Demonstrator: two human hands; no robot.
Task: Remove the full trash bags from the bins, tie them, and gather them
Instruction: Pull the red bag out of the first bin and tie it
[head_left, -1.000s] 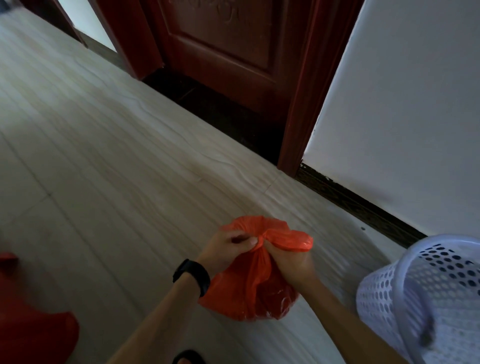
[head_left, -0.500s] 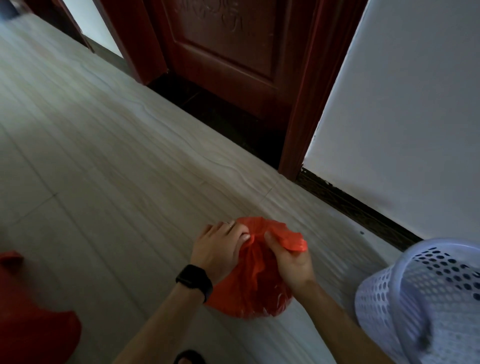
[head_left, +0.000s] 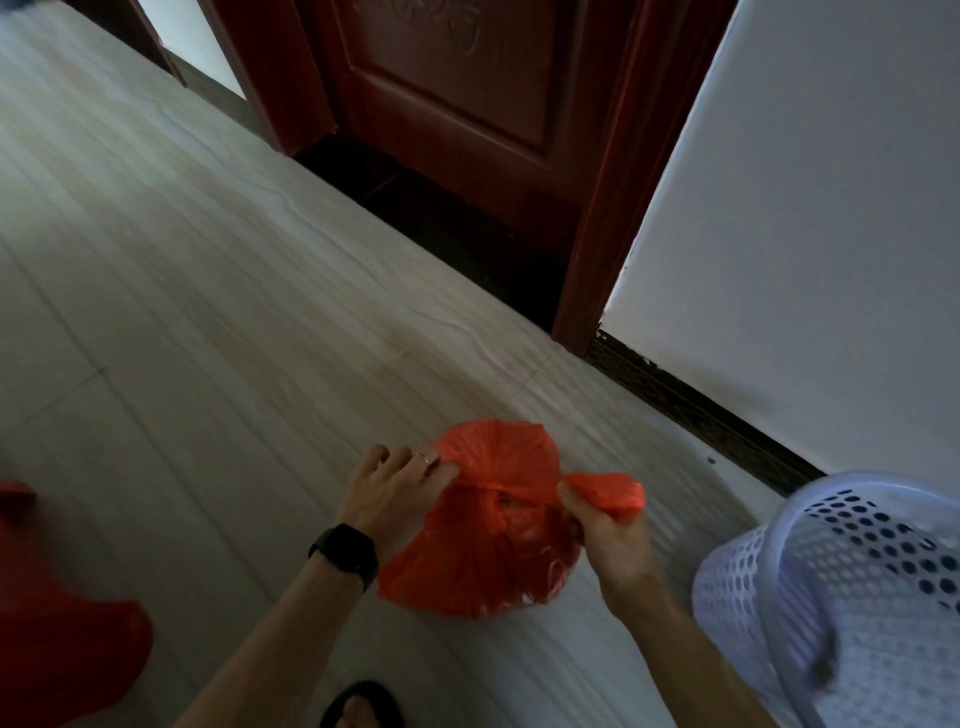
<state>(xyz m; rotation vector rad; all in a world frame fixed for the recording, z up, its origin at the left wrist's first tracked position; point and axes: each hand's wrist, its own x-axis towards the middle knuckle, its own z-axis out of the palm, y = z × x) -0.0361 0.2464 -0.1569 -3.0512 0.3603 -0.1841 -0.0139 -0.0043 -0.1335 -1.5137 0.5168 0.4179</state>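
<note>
An orange trash bag (head_left: 483, 566) sits full on the pale floor in front of me, its top gathered into a knot at the middle. My left hand (head_left: 395, 493), with a black watch on the wrist, pinches one loose end of the bag at the knot's left side. My right hand (head_left: 608, 530) grips the other end, which sticks out to the right as an orange flap. A white perforated bin (head_left: 841, 587) stands at the lower right, close to my right forearm.
A dark red wooden door (head_left: 457, 104) and its frame stand at the far side, beside a white wall (head_left: 805, 234) with a dark skirting. A red object (head_left: 57, 639) lies at the lower left. My sandalled foot (head_left: 361, 706) shows at the bottom edge.
My hands have drawn apart, pulling the two bag ends outward. The orange flap has stretched further right and the knot at the bag's top has tightened.
</note>
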